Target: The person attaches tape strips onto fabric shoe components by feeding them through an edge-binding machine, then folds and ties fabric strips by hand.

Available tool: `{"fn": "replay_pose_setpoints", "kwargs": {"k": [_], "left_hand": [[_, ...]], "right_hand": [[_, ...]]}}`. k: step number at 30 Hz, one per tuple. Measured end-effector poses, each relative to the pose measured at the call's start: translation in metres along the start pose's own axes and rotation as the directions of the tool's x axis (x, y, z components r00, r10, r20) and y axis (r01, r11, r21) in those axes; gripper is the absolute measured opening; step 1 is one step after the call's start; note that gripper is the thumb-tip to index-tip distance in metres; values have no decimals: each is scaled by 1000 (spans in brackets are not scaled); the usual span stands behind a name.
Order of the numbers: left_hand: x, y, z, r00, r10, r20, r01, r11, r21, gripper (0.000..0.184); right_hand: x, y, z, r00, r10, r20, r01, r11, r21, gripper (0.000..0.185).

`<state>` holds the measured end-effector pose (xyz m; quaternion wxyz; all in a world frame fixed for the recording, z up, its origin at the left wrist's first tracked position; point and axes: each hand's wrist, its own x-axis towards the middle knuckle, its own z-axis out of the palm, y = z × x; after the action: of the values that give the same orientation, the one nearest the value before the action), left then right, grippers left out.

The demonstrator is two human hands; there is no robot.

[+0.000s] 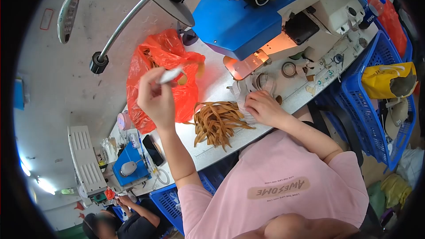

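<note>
Closest in is the pale pink cotton T-shirt [274, 163] I'm wearing, dark lettering across its chest, with my arms reaching out ahead. My left hand [155, 102] is raised, thumb and fingers pinched on a small, flat white piece [170, 75] whose long axis slants away from me and rightward; a thin, translucent red plastic bag [183, 106] sits behind and below that hand. The loose bundle of narrow golden-brown fabric strips [217, 126] lies on the white tabletop [217, 89], right of my left hand and closer to my body, most ends trailing toward me. My right hand [265, 108] is the nearer one, just beside the bundle's right edge, fingers bent over curled, pale grey-white bands [240, 95] (whether they are gripping or merely resting there, I cannot tell).
</note>
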<state>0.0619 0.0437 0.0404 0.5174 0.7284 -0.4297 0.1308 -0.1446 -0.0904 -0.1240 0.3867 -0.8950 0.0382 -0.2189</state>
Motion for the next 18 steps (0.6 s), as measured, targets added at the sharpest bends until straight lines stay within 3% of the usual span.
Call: {"fn": "replay_pose_setpoints", "kwargs": {"k": [1, 3, 4, 5, 6, 8, 10, 13, 16, 18], "left_hand": [[-6, 7, 2, 998, 39, 47, -36, 997, -65, 17], [-20, 24, 5, 986, 82, 148, -80, 997, -17, 21], [-27, 27, 9, 967, 160, 197, -140, 984, -108, 23], [-32, 37, 10, 912, 301, 279, -323, 946, 34, 23], [-44, 43, 16, 900, 304, 313, -314, 949, -20, 22], [-56, 53, 32, 790, 496, 361, -495, 863, -102, 19], [-66, 63, 43, 700, 588, 406, -600, 792, -111, 23], [-83, 69, 62, 655, 635, 409, -624, 760, -180, 27], [-99, 65, 78, 632, 643, 432, -637, 749, -181, 29], [-107, 61, 82, 669, 553, 497, -544, 820, -180, 29]], "right_hand": [[1, -5, -6, 997, 10, -74, -5, 997, 74, 8], [5, -19, -28, 975, 40, -217, 8, 977, 214, 10], [8, -26, -43, 951, 58, -305, 18, 970, 240, 11], [10, -34, -62, 918, 79, -389, 31, 963, 268, 12], [13, -41, -78, 878, 101, -469, 47, 955, 293, 13], [17, -50, -108, 925, 147, -351, -9, 931, 366, 16], [21, -47, -107, 960, 167, -224, -42, 879, 475, 24], [28, -49, -94, 985, 170, 6, -140, 792, 594, 33], [36, -54, -96, 959, 276, 69, -234, 626, 744, 20], [41, -61, -106, 923, 342, 175, -327, 461, 825, 13]]}}
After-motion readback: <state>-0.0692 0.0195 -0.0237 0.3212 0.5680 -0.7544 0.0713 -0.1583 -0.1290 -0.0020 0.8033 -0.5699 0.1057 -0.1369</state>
